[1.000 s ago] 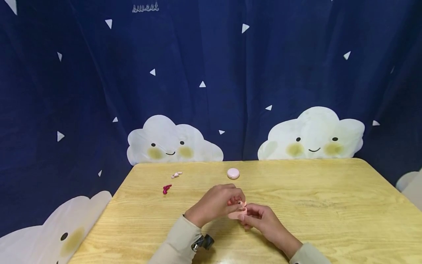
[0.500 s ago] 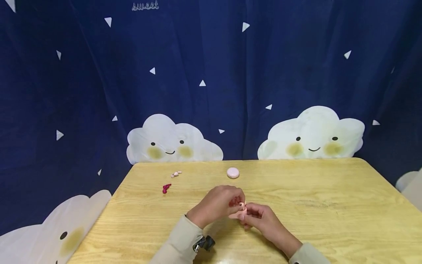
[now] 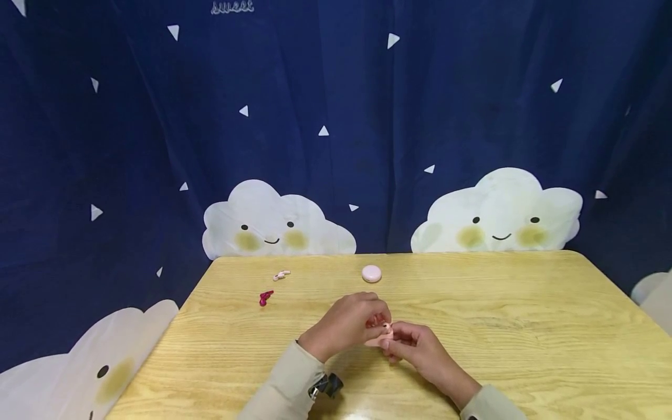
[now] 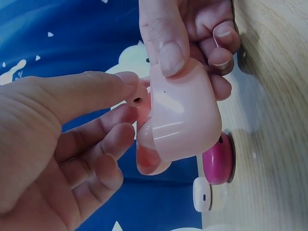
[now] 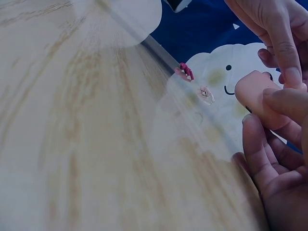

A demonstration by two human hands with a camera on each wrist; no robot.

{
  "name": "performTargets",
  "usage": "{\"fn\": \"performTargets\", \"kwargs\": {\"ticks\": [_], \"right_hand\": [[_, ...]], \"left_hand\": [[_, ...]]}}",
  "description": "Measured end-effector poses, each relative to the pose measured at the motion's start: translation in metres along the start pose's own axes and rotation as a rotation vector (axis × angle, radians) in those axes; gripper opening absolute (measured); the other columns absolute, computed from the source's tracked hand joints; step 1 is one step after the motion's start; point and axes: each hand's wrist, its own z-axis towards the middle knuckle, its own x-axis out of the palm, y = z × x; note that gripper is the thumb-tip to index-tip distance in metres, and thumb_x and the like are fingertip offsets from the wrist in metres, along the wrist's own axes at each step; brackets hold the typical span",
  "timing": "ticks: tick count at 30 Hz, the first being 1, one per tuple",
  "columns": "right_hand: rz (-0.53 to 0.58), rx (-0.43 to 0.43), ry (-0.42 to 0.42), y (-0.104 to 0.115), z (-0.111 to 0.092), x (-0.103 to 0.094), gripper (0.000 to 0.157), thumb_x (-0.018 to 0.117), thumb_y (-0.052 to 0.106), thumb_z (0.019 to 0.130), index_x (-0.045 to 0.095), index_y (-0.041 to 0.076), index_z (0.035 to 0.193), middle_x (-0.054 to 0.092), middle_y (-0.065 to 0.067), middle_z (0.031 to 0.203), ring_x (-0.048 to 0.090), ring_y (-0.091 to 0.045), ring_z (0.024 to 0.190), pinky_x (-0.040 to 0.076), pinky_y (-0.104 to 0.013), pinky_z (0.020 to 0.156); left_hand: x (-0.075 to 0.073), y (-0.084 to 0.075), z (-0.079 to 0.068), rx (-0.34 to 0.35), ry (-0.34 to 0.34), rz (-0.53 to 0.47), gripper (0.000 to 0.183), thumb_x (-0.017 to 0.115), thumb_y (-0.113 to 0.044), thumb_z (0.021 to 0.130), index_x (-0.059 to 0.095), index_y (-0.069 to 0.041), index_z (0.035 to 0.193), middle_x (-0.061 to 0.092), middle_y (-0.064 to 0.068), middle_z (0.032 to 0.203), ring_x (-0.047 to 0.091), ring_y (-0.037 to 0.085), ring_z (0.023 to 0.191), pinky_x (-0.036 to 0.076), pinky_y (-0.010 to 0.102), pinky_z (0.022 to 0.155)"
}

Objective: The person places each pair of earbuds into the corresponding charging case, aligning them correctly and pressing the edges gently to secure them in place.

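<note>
At the head view's lower centre, we are pinching a pink plastic earbud in our left hand, having just lowered it to the mouth of the glossy, rounded, pale-pink case our right hand is gripping, so the two are apparently meeting.

Navy curtain behind a wood table
Smiling clouds sit low; white triangles dot the curtain; the word "sweet" sits high; the table's far corners are rounded
</note>
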Motion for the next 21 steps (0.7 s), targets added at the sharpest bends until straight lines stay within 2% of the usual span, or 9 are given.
{"fn": "performTargets", "kwargs": {"ticks": [3, 8, 14, 21], "right_hand": [[0.000, 0.016, 0.002, 0.0006, -0.0006, 0.0001, 0.025, 0.065, 0.010, 0.092, 0.063, -0.010, 0.107, 0.065, -0.024, 0.089, 0.063, -0.012, 0.073, 0.057, -0.033, 0.066], [-0.013, 0.015, -0.008, 0.0012, -0.0001, 0.0006, 0.022, 0.065, 0.011, 0.091, 0.064, -0.008, 0.101, 0.066, -0.016, 0.085, 0.062, -0.012, 0.072, 0.056, -0.032, 0.065], [0.011, 0.044, -0.001, 0.0003, -0.0008, -0.0002, 0.026, 0.065, 0.011, 0.092, 0.062, -0.010, 0.107, 0.067, -0.019, 0.088, 0.063, -0.012, 0.074, 0.057, -0.032, 0.065], [-0.005, 0.046, -0.024, 0.0007, -0.0006, 0.0004, 0.024, 0.066, 0.013, 0.091, 0.064, -0.007, 0.104, 0.067, -0.012, 0.085, 0.063, -0.012, 0.073, 0.056, -0.031, 0.066]], "left_hand": [[0.0004, 0.0003, -0.0004, -0.002, 0.007, -0.008, 0.007, 0.076, -0.021, 0.084, 0.070, -0.020, 0.088, 0.062, -0.009, 0.084, 0.056, 0.005, 0.071, 0.038, 0.010, 0.061], [0.0006, 0.0007, -0.0001, 0.010, 0.000, 0.002, 0.007, 0.076, -0.021, 0.084, 0.070, -0.019, 0.088, 0.062, -0.009, 0.085, 0.056, 0.005, 0.072, 0.038, 0.010, 0.062], [0.0024, 0.0010, -0.0001, 0.014, 0.014, 0.026, 0.006, 0.076, -0.021, 0.084, 0.071, -0.020, 0.087, 0.061, -0.011, 0.085, 0.055, 0.004, 0.073, 0.038, 0.010, 0.063], [0.0019, 0.0012, 0.0003, 0.026, 0.004, 0.036, 0.006, 0.076, -0.022, 0.084, 0.071, -0.020, 0.086, 0.061, -0.011, 0.086, 0.054, 0.003, 0.074, 0.038, 0.010, 0.064]]}}
